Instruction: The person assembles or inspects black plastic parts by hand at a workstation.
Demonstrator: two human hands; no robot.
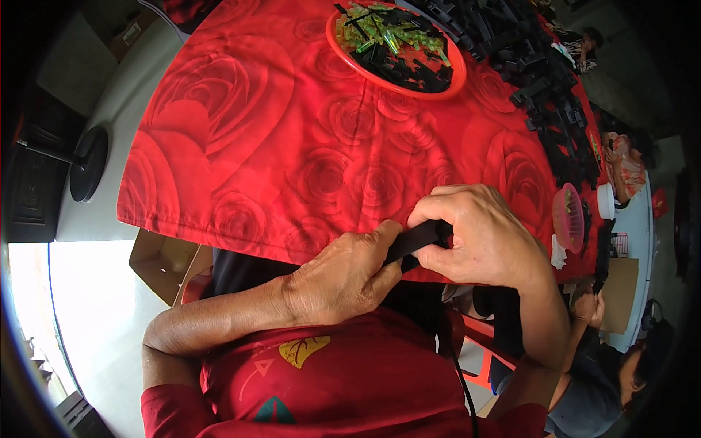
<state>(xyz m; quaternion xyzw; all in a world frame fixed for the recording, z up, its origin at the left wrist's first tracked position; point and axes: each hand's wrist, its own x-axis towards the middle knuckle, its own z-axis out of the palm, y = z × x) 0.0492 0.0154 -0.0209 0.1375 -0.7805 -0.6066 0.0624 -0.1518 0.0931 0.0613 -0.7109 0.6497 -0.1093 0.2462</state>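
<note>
**Both hands closed on one black piece at the bench's near edge**

The left forearm crosses from the lower left with the elbow bent. The left hand lies back upward, thumb and fingers closed around the piece's left end. The right hand arches in from the right, knuckles high, with thumb and forefinger pinching the other end — the remaining fingers are folded mostly out of sight. Between them the piece slants, its right end higher in view; the hands cover both ends, so its full length cannot be told.

On the floor at far left is a round black base with a pole. Below the bench's near edge, toward the left corner, sits an open cardboard box. Near the far edge, a round orange-red tray holds yellow-green pieces and black strips. Right of it, a heap of black parts crowds the far right corner and runs down the right edge. Toward the near right corner stand a pink basket and, beside it, a white round container. Beyond, a co-worker's hand holds a dark strip.

The red cloth is rose-printed and lightly creased; the held piece is dark and flat-sided; the yellow-green pieces are translucent and shiny — the basket is see-through with slotted walls.
</note>
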